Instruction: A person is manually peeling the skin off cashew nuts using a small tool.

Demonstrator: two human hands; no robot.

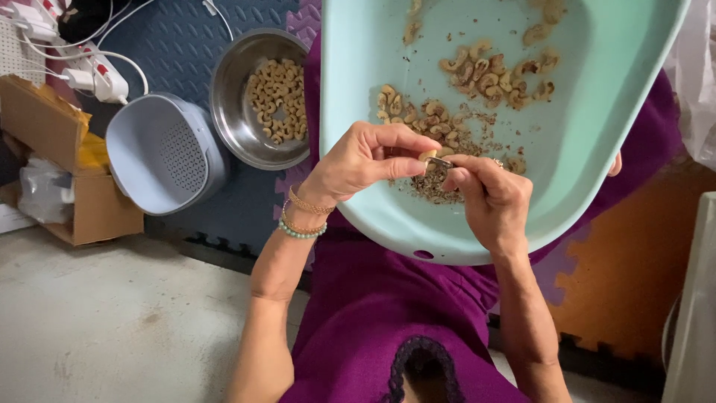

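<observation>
My left hand (365,160) pinches a pale cashew nut (427,155) between thumb and fingertips, over the near part of a mint-green plastic basin (597,127) resting on my lap. My right hand (488,198) grips a small metal blade (440,161), its tip touching the nut. Inside the basin lie several cashews with brown skin (492,75) and a heap of brown peelings (436,186). Beaded and gold bracelets circle my left wrist.
A steel bowl (235,112) of peeled cashews sits on the foam mat to the left. Beside it are a grey plastic colander (160,153), a cardboard box (67,164) and a white power strip (93,67) with cables. Concrete floor lies below.
</observation>
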